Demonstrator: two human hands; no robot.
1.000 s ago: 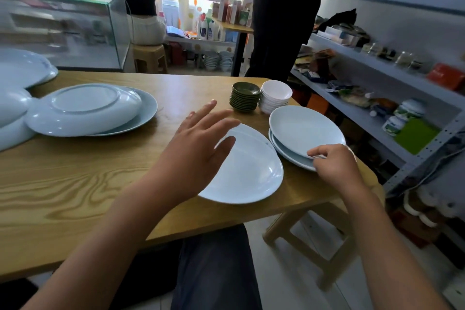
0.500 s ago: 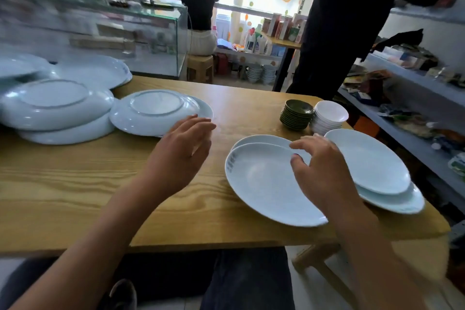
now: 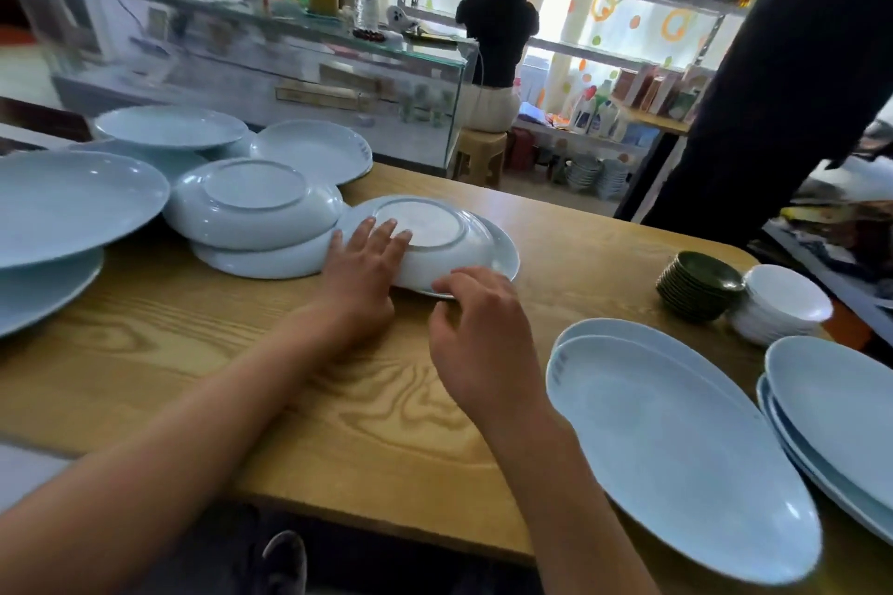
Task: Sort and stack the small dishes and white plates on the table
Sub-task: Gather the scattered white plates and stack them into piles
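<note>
Inverted plate, mid-tabletop toward the far edge: directly ahead of both your hands. Left hand lies flat on its near-left side; right hand, fingers curled, pinches its near rim.

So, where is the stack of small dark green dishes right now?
In the head view the stack of small dark green dishes stands at the far right of the table, touching or nearly touching the stack of small white dishes on its right.

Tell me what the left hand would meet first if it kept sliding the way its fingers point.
The left hand already lies on the upside-down plate; going on, its fingers would cross the raised foot ring, probably before anything else.
</note>
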